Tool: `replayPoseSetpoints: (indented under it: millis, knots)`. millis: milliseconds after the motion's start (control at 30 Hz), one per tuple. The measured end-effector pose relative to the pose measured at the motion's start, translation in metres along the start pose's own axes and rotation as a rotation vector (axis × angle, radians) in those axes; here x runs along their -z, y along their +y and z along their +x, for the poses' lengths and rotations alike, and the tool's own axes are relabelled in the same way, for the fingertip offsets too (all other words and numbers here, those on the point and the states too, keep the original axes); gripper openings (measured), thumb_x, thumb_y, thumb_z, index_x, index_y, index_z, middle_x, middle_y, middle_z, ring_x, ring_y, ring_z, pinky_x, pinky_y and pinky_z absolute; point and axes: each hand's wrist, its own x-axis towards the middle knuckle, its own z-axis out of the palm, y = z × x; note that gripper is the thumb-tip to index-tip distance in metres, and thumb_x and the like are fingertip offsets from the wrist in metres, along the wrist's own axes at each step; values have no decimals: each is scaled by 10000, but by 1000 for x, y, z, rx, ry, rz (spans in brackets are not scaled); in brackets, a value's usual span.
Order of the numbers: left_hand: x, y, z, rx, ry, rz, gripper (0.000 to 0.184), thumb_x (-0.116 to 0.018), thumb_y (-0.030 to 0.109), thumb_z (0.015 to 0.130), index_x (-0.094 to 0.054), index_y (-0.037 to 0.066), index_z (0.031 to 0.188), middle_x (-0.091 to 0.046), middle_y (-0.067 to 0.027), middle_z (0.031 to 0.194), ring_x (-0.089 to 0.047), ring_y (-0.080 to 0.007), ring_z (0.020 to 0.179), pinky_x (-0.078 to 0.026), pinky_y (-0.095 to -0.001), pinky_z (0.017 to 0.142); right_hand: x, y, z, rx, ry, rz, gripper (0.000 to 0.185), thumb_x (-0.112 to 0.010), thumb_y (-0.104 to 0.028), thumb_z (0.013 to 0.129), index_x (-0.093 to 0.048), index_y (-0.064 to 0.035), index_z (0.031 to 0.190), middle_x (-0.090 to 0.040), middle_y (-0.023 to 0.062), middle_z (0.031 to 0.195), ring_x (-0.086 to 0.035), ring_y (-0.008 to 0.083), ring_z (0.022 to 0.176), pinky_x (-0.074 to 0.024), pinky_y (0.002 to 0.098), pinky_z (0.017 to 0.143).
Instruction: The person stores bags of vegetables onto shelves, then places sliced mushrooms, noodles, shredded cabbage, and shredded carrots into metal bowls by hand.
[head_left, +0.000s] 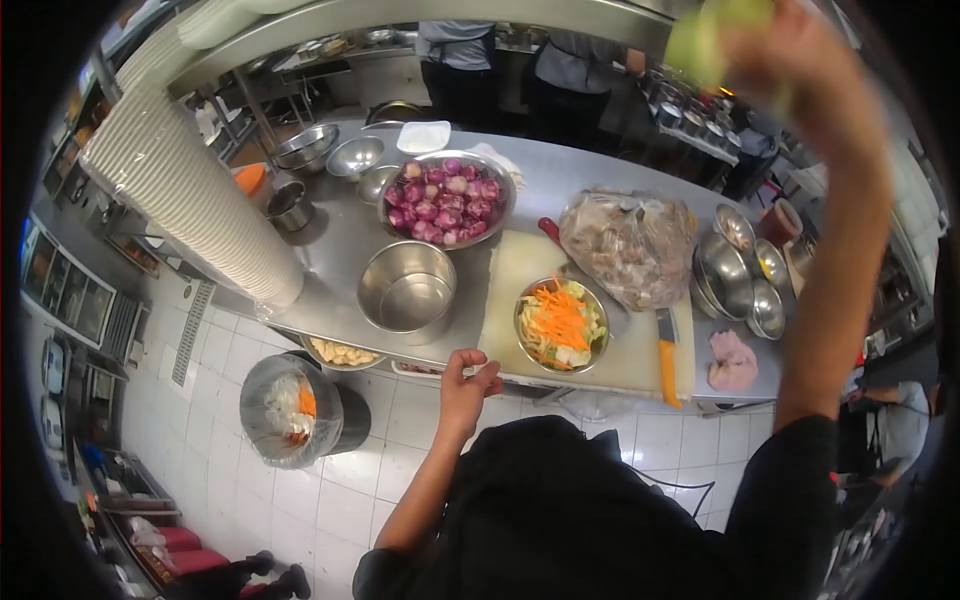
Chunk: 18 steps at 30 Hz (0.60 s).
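Note:
My right hand (800, 75) is raised high at the upper right, smeared by motion. It grips a blurred pale-green thing (715, 45) whose kind I cannot make out. Low by the table's front edge is my left hand (468, 388), fingers loosely bent and apart, nothing in them. Just beyond it a metal bowl (522, 352) of shredded carrot (558, 320) and pale green pieces stands on the white cutting board (505, 280). To the bowl's right lies a knife with a yellow handle (669, 372). An upright steel pot (408, 290) is left of the board.
Behind the pot sits a bowl of peeled red onions (445, 203). A filled plastic bag (630, 245) rests at the board's back right, near several metal bowls (722, 275) and a pink cloth (732, 361). Stacked white containers (190, 185) lean at left; a lined bin (290, 412) stands below.

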Motion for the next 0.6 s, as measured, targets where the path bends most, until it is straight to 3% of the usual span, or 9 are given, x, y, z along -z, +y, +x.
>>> replayPoseSetpoints:
  millis: [67, 100, 133, 200, 267, 367, 467, 500, 600]
  knots:
    - [-8, -2, 8, 20, -15, -17, 225, -616, 55, 811, -446, 30, 955, -474, -78, 980, -571, -137, 668, -510, -261, 593, -54, 61, -47, -103, -63, 142, 252, -728, -95, 648, -530, -96, 805, -613, 15, 660, -579, 65, 575, -452, 224, 485]
    - [-11, -5, 14, 31, -25, -7, 267, -627, 65, 808, -420, 31, 973, -454, -75, 978, -578, -142, 651, -516, -264, 578, -76, 88, -65, -248, -138, 275, 294, -726, -24, 629, -482, -102, 773, -582, -1, 642, -558, 55, 590, -427, 203, 498]
    - [-15, -5, 18, 38, -25, -7, 249, -619, 61, 811, -424, 38, 964, -457, -72, 977, -587, -158, 659, -525, -277, 586, -99, 124, -81, -356, -143, 182, 303, -716, -7, 620, -467, -89, 772, -549, -14, 642, -516, 47, 576, -393, 198, 499]
    - [-23, -8, 23, 63, -38, 10, 213, -604, 55, 818, -434, 52, 946, -462, -67, 975, -604, -189, 675, -543, -303, 603, -139, 182, -111, -389, -100, 209, 286, -696, -34, 617, -473, -82, 790, -544, 8, 658, -509, 83, 614, -405, 244, 547]
    - [-29, -11, 28, 79, -58, -10, 206, -597, 53, 819, -429, 50, 938, -469, -69, 940, -609, -199, 658, -553, -303, 594, -176, 224, -136, -294, 113, -135, 318, -690, -46, 623, -516, -48, 890, -570, 47, 707, -594, 182, 716, -475, 301, 639]
    - [-35, -16, 33, 129, -91, -19, 185, -584, 45, 822, -434, 50, 929, -492, -69, 898, -610, -199, 653, -558, -307, 601, -214, 263, -165, -19, 174, -413, 313, -633, -63, 632, -502, -39, 915, -545, 127, 804, -546, 318, 742, -451, 406, 674]
    - [-35, -20, 41, 139, -120, -16, 179, -575, 29, 819, -428, 43, 922, -507, -79, 869, -605, -196, 646, -566, -320, 612, -221, 263, -182, -43, 110, -415, 362, -614, -99, 648, -513, -26, 988, -517, 171, 983, -501, 376, 959, -425, 430, 834]
    - [-37, -19, 42, 148, -124, -21, 190, -575, 17, 814, -416, 37, 916, -498, -84, 866, -598, -192, 635, -570, -328, 610, -222, 267, -187, -36, 95, -423, 374, -620, -110, 659, -509, -31, 1007, -462, 170, 1083, -478, 350, 993, -414, 424, 835]
    - [-42, -16, 41, 163, -148, -24, 176, -556, -14, 811, -403, 33, 883, -513, -103, 847, -601, -199, 634, -577, -345, 607, -222, 272, -195, 14, 154, -421, 395, -641, -131, 657, -513, -40, 1019, -462, 158, 1082, -477, 349, 961, -406, 432, 824]
